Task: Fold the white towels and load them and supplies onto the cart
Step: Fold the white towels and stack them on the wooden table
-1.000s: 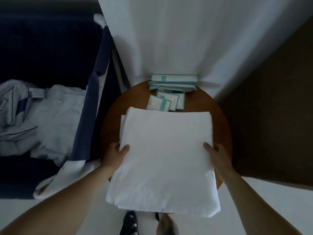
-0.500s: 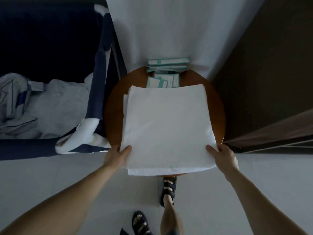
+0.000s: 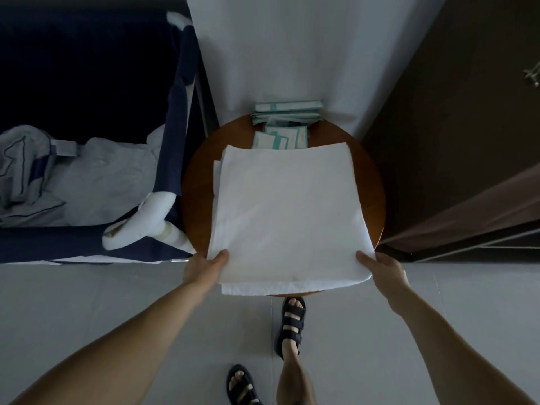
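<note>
- White folded towels (image 3: 289,217) lie stacked on the round wooden worktop (image 3: 198,185), with their near edge out over its rim.
- Left grip (image 3: 204,268) pinches the near left corner of the stack with the thumb on top. Right grip (image 3: 382,268) pinches the near right corner in the same way.
- Teal-edged packets (image 3: 287,108) lie behind the towels, at the far edge of the worktop.
- Dark blue cloth bin (image 3: 172,135) stands just left of the worktop, with crumpled linen (image 3: 102,176) inside.

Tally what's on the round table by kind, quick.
Folded white towel stack: 1
Long teal packet pile: 1
Small teal packet pile: 1
Total: 3. Single packets overlap too much to count.
</note>
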